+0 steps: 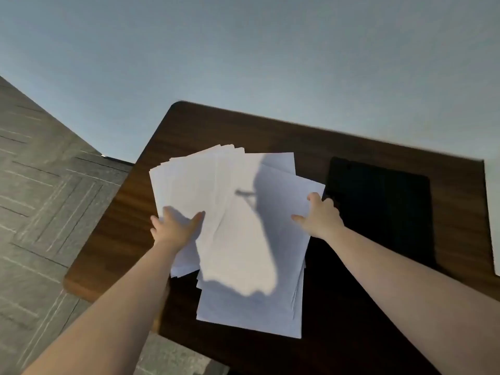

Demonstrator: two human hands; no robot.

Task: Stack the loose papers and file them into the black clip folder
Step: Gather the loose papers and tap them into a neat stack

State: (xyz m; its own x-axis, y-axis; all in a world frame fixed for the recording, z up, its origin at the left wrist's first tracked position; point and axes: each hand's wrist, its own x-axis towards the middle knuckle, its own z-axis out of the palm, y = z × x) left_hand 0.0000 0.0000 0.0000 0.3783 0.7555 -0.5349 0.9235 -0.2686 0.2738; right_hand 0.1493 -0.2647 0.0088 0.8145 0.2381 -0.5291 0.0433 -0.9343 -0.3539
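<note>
Several loose white papers (243,226) lie fanned out across the middle of a dark wooden table (338,320). My left hand (176,228) rests flat on the left part of the fan, fingers spread. My right hand (322,215) grips the right edge of the topmost sheets, thumb on top. To the right of the sheets the black clip folder (378,207) lies flat and closed. My shadow falls across the papers.
The table's far edge (297,123) meets a pale blue-grey wall (243,50). Grey patterned carpet floor (40,185) lies beyond the table's left edge. A white object (493,212) is partly seen at the right frame edge.
</note>
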